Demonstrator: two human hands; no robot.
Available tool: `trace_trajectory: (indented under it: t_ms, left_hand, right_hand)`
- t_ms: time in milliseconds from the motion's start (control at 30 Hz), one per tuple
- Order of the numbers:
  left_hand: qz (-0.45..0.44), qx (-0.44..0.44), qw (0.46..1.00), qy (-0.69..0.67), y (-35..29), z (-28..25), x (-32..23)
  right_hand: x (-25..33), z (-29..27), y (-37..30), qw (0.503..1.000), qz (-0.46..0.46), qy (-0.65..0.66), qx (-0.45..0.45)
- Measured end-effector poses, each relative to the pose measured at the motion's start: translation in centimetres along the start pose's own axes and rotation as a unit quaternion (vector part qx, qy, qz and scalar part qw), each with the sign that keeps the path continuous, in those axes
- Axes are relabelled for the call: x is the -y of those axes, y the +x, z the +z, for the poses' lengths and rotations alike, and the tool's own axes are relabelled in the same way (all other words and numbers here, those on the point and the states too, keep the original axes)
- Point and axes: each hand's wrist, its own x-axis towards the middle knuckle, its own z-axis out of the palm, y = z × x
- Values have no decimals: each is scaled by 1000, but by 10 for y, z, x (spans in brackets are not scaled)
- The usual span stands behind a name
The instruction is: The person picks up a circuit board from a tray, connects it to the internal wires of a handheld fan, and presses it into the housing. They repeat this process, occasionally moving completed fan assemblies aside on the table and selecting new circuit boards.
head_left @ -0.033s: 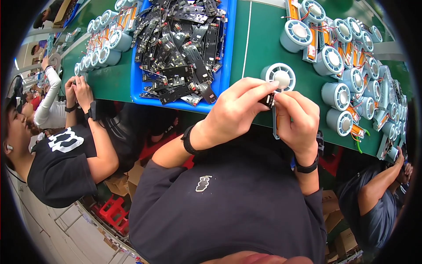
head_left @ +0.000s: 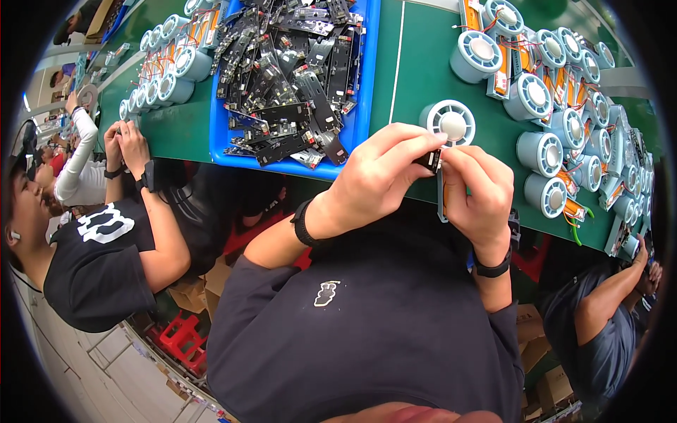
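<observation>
Your left hand [head_left: 374, 173] pinches the black board [head_left: 431, 160] just below the fan [head_left: 457, 124] and could drop it if that pinch slackens, though what your right hand [head_left: 483, 194] grasps beside it I cannot tell

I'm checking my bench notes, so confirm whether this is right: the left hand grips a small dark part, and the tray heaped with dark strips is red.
The tray's colour is wrong: the head view shows the tray heaped with dark strips is blue. The left hand does grip a small dark part.
</observation>
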Motion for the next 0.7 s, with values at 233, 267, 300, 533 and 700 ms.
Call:
trace_trajectory:
  t_ms: [233, 267, 300, 533, 700]
  left_hand:
    - [53, -33, 998, 26, -3, 4, 5]
    - [63, -36, 997, 30, -4, 5, 5]
    - [62, -37, 997, 30, -4, 8, 6]
    - [115, -82, 989, 35, -6, 23, 9]
    - [120, -57, 989, 67, -3, 13, 2]
  right_hand:
    - [4, -9, 3, 997, 42, 50, 51]
    - [5, -9, 1, 996, 46, 59, 52]
    - [7, -9, -1, 996, 46, 59, 53]
    - [7, 2, -18, 993, 92, 68, -10]
    - [7, 3, -22, 993, 81, 77, -36]
